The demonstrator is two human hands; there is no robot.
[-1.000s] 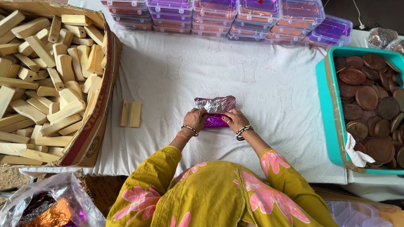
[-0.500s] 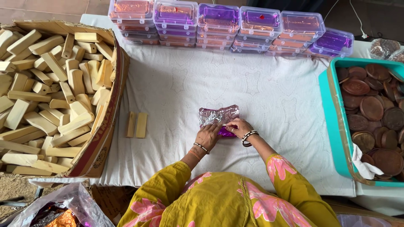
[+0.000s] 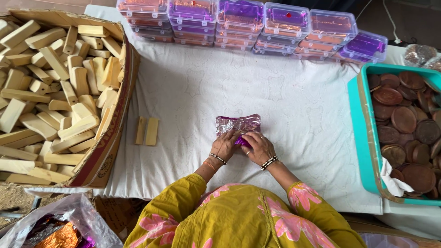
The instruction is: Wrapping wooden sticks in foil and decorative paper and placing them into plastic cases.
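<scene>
Hands unmoved; purple foil packet [image 3: 238,124] under both fingertips.

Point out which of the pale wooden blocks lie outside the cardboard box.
The two pale blocks lying side by side on the white cloth, just right of the cardboard box and left of the hands. All the others are heaped inside the box.

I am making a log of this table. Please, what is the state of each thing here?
Purple foil wrapper: crinkled, pressed down by left hand and right hand.
Brown cardboard box: open, full of pale blocks.
Two pale blocks: flat, side by side.
Clear plastic cases: closed, stacked.
Teal tray: holds brown discs.
</scene>
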